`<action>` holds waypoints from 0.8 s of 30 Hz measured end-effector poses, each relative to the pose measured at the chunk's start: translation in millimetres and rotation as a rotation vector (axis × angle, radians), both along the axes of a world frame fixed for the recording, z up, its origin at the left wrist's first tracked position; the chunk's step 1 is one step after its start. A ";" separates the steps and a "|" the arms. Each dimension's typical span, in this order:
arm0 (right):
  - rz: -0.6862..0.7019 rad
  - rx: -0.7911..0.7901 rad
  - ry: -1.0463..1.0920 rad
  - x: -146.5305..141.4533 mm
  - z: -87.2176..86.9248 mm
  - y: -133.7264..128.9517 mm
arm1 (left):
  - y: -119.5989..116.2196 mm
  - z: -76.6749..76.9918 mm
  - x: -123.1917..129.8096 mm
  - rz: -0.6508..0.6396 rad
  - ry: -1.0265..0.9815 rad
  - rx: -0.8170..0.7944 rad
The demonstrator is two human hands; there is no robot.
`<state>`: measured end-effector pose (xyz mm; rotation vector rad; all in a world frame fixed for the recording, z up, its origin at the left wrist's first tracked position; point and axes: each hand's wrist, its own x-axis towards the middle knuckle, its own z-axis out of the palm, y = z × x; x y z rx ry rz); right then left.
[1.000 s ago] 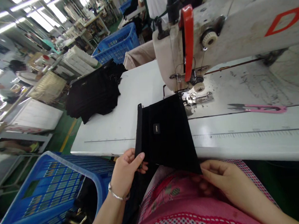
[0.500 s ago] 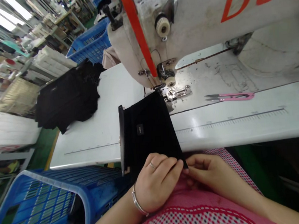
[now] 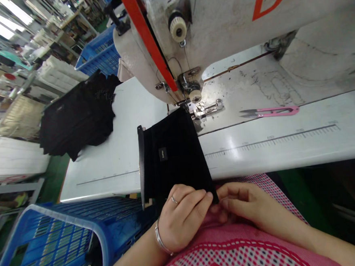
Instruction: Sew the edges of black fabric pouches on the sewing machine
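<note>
A black fabric pouch piece [image 3: 179,153] with a small label and a stiff dark strip along its left side lies over the front of the sewing table. Its far corner sits under the needle area of the sewing machine [image 3: 231,28]. My left hand [image 3: 183,217], with a ring and a bracelet, is closed on the near edge of the pouch piece. At the near right corner of the same piece, my right hand [image 3: 243,201] has its fingers pinched together; the fingertips are partly hidden, and they touch or nearly touch the fabric.
Pink-handled thread snips [image 3: 270,112] lie on the white table [image 3: 228,162], right of the presser foot. A stack of black pieces [image 3: 79,115] rests at the table's left end. One blue basket [image 3: 101,223] stands at lower left, another blue basket [image 3: 99,51] behind the table.
The view has shifted slightly, so the machine appears a little further left. Both hands stay at the near edge of the pouch piece, with small finger movement in the right hand.
</note>
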<state>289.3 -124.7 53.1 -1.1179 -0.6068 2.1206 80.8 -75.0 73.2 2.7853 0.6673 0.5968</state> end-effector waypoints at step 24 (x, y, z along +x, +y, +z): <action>0.039 -0.013 0.027 -10.0 -3.6 3.3 | 1.3 -7.9 3.6 0.000 -0.024 0.144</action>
